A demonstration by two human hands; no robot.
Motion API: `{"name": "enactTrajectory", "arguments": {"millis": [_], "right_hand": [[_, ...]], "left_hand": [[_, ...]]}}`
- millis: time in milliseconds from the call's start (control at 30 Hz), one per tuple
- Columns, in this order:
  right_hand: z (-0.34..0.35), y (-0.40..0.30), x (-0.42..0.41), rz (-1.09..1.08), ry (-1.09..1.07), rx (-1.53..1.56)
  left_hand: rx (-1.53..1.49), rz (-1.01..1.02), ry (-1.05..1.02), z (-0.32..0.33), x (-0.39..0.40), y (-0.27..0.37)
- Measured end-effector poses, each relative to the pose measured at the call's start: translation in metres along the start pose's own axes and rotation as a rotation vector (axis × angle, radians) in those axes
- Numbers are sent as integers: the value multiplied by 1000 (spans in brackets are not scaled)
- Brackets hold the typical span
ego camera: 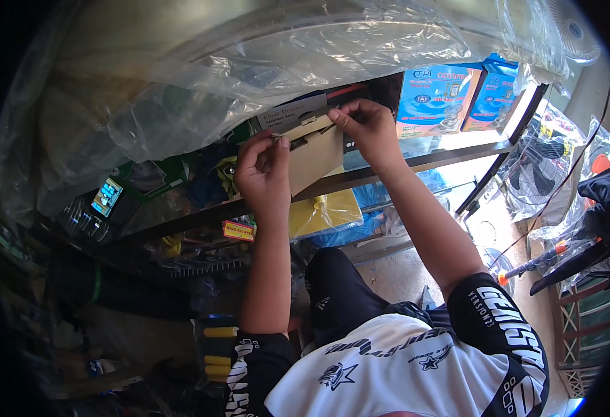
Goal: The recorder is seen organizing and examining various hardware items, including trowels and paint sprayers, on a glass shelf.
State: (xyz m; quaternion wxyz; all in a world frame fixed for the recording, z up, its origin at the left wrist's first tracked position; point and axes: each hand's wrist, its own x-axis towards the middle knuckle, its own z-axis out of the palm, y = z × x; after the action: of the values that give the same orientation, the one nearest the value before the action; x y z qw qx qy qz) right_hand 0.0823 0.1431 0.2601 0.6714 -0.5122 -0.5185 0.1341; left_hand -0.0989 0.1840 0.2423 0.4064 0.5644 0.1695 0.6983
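A brown cardboard box (316,162) is held up in front of the shelf, its lid flap raised along the top. My left hand (264,167) pinches the box's left upper corner between thumb and fingers. At the opposite corner, my right hand (368,125) grips the flap and edge with thumb and forefinger. Through the narrow gap under the flap something dark shows, too little to name. Right behind the cardboard box stands a grey printed box (289,112), partly covered by it.
Two blue printed boxes (435,101) stand on the shelf at the right. Clear plastic sheeting (305,57) hangs above. A yellow plastic-wrapped packet (331,211) lies below the shelf edge (419,164). Fans (537,167) stand at far right, and a green box (148,180) sits left.
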Motion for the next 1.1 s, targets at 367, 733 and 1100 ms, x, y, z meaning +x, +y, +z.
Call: {"name": "enactTrajectory", "arguments": {"millis": [367, 733, 1100], "right_hand": [[7, -39, -18, -649, -246, -561], [0, -42, 3, -787, -403, -682], [-13, -32, 2, -770, -348, -510]], "left_hand": [[178, 152, 21, -1, 6, -11], [270, 232, -23, -1, 3, -15], [348, 333, -149, -11, 1, -6]]}}
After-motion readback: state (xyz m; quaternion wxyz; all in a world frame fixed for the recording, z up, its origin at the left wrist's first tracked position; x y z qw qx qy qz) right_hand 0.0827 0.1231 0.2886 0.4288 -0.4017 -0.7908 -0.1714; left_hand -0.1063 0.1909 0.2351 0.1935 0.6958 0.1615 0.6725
